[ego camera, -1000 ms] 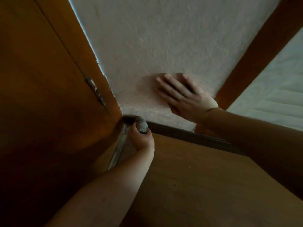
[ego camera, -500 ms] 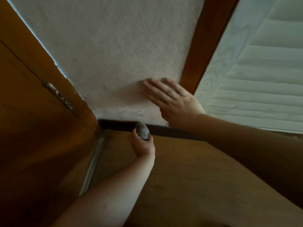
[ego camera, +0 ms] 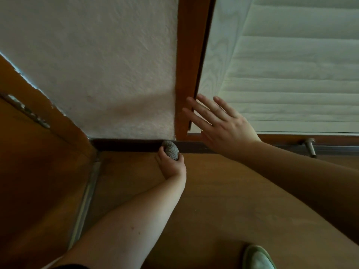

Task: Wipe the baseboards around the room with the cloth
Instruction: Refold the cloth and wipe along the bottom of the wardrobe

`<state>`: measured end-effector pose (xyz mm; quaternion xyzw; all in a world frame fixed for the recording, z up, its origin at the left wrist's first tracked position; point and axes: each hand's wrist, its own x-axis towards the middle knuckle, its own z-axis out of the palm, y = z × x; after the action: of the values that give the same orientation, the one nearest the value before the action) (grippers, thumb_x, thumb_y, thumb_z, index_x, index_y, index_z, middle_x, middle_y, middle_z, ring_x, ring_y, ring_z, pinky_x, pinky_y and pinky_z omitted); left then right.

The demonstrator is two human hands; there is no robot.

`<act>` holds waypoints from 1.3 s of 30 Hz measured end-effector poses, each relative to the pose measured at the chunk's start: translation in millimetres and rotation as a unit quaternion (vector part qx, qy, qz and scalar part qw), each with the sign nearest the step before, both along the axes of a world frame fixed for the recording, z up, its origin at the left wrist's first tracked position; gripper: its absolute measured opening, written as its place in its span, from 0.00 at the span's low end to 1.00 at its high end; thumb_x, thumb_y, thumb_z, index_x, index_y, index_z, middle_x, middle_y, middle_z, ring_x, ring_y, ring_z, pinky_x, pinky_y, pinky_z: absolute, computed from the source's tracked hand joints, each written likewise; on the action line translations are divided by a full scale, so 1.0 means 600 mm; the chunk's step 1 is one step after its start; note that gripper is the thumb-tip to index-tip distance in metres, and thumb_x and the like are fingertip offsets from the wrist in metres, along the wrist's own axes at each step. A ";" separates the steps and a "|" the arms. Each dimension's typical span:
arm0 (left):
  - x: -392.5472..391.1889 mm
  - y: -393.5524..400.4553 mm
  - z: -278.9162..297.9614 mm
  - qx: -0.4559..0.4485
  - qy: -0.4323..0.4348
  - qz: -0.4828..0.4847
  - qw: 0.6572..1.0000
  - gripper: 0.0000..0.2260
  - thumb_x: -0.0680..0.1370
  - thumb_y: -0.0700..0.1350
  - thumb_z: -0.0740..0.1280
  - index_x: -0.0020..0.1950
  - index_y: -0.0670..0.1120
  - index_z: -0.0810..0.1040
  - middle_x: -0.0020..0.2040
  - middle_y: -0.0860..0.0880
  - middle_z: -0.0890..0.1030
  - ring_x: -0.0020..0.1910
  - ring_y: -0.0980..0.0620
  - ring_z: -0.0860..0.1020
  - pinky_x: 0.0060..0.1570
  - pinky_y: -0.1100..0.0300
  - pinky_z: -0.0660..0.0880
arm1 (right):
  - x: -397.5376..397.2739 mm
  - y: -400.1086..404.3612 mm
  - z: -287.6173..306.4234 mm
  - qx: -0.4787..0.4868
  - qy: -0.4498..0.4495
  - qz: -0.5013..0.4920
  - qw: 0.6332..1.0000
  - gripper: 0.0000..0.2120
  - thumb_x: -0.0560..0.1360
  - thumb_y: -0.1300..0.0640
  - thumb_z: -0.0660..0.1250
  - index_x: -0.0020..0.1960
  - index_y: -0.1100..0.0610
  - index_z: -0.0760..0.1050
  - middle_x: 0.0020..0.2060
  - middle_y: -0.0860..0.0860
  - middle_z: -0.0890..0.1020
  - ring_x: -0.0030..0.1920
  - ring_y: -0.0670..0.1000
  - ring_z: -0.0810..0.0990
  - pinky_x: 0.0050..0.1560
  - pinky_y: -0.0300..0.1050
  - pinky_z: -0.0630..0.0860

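Gripping the balled-up cloth (ego camera: 171, 151), the left hand (ego camera: 171, 164) has it pushed right up against the dark baseboard (ego camera: 126, 145), just below where the wall (ego camera: 97, 65) meets the wood post (ego camera: 184, 74). Right hand (ego camera: 223, 126) is up and to the right of the cloth, fingers spread flat, holding nothing, fingertips over the post by the shutter (ego camera: 291, 74). Hands are apart.

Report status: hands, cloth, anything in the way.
Left hand grips balled cloth against baseboard. Right hand open, over door frame. Door stop sits ahead to the right.
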<state>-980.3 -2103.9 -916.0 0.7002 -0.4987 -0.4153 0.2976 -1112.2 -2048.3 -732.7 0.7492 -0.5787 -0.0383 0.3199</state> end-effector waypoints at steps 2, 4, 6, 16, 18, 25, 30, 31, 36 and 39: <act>-0.002 0.004 0.000 -0.009 -0.006 -0.012 1.000 0.30 0.75 0.44 0.73 0.75 0.48 0.66 0.72 0.45 0.67 0.69 0.41 0.72 0.62 0.48 0.77 | -0.013 0.022 -0.009 0.026 -0.024 -0.015 0.999 0.29 0.83 0.50 0.53 0.81 0.57 0.54 0.80 0.57 0.55 0.80 0.57 0.50 0.79 0.55 0.48; 0.008 0.005 -0.001 -0.022 -0.023 -0.037 0.999 0.29 0.75 0.44 0.74 0.74 0.47 0.67 0.71 0.45 0.68 0.69 0.42 0.72 0.63 0.48 0.76 | -0.027 0.045 -0.023 0.061 -0.059 -0.033 0.996 0.31 0.80 0.52 0.61 0.80 0.57 0.58 0.79 0.58 0.58 0.80 0.58 0.51 0.79 0.57 0.49; 0.018 0.009 0.000 -0.046 -0.041 -0.103 0.993 0.28 0.75 0.45 0.74 0.72 0.46 0.69 0.70 0.45 0.71 0.68 0.44 0.73 0.64 0.51 0.73 | -0.035 0.067 -0.042 0.092 -0.115 -0.066 0.987 0.29 0.79 0.53 0.63 0.78 0.58 0.63 0.77 0.58 0.64 0.78 0.59 0.57 0.78 0.59 0.54; 0.006 0.024 0.080 0.003 0.084 -0.351 0.933 0.21 0.72 0.54 0.77 0.60 0.57 0.72 0.53 0.62 0.76 0.53 0.60 0.76 0.45 0.72 0.71 | -0.016 0.098 -0.104 0.107 -0.566 -0.319 0.752 0.20 0.84 0.52 0.53 0.76 0.51 0.64 0.70 0.52 0.73 0.67 0.54 0.72 0.65 0.50 0.68; 0.019 0.020 0.092 -0.025 0.089 -0.361 0.928 0.21 0.71 0.55 0.76 0.60 0.59 0.72 0.51 0.65 0.75 0.50 0.67 0.74 0.40 0.76 0.71 | -0.003 0.108 -0.114 0.087 -0.634 -0.381 0.667 0.19 0.84 0.50 0.53 0.73 0.51 0.67 0.66 0.52 0.75 0.62 0.52 0.76 0.60 0.45 0.71; 0.044 0.038 0.118 -0.198 0.023 -0.421 0.885 0.31 0.70 0.50 0.79 0.70 0.51 0.70 0.69 0.55 0.69 0.64 0.65 0.67 0.62 0.72 0.70 | 0.072 0.091 -0.114 0.161 -0.878 -0.310 0.326 0.18 0.79 0.35 0.58 0.62 0.44 0.74 0.54 0.49 0.83 0.51 0.47 0.85 0.54 0.46 0.81; 0.066 0.041 0.121 -0.167 -0.008 -0.562 0.810 0.38 0.75 0.43 0.72 0.79 0.55 0.56 0.77 0.63 0.53 0.73 0.65 0.58 0.68 0.73 0.59 | 0.051 0.076 -0.118 0.102 -0.880 -0.287 0.364 0.26 0.77 0.45 0.69 0.72 0.47 0.67 0.58 0.51 0.79 0.55 0.51 0.82 0.53 0.48 0.83; 0.069 0.034 0.126 -0.166 -0.008 -0.562 0.810 0.35 0.77 0.41 0.70 0.79 0.55 0.58 0.77 0.62 0.55 0.73 0.66 0.58 0.69 0.71 0.58 | 0.040 0.079 -0.119 0.112 -0.865 -0.276 0.403 0.27 0.77 0.46 0.70 0.73 0.47 0.66 0.58 0.49 0.79 0.55 0.49 0.82 0.52 0.45 0.83; 0.073 -0.017 0.166 -0.206 0.014 -0.473 0.856 0.16 0.81 0.42 0.64 0.66 0.56 0.71 0.63 0.60 0.71 0.60 0.70 0.70 0.64 0.63 0.74 | -0.005 0.096 -0.110 0.144 -0.754 -0.280 0.577 0.27 0.73 0.45 0.74 0.67 0.48 0.67 0.51 0.40 0.76 0.49 0.38 0.78 0.37 0.28 0.76; 0.071 -0.050 0.187 -0.166 -0.010 -0.532 0.830 0.24 0.80 0.55 0.65 0.74 0.64 0.61 0.69 0.62 0.66 0.66 0.65 0.66 0.63 0.65 0.68 | -0.012 0.107 -0.102 0.171 -0.715 -0.246 0.632 0.26 0.69 0.48 0.78 0.61 0.44 0.67 0.54 0.39 0.75 0.49 0.40 0.80 0.42 0.31 0.79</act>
<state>-937.5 -2133.9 -803.9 0.2702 -0.8587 -0.4132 0.1376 -1119.4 -1983.9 -793.7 0.4129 -0.7721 0.3341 -0.3491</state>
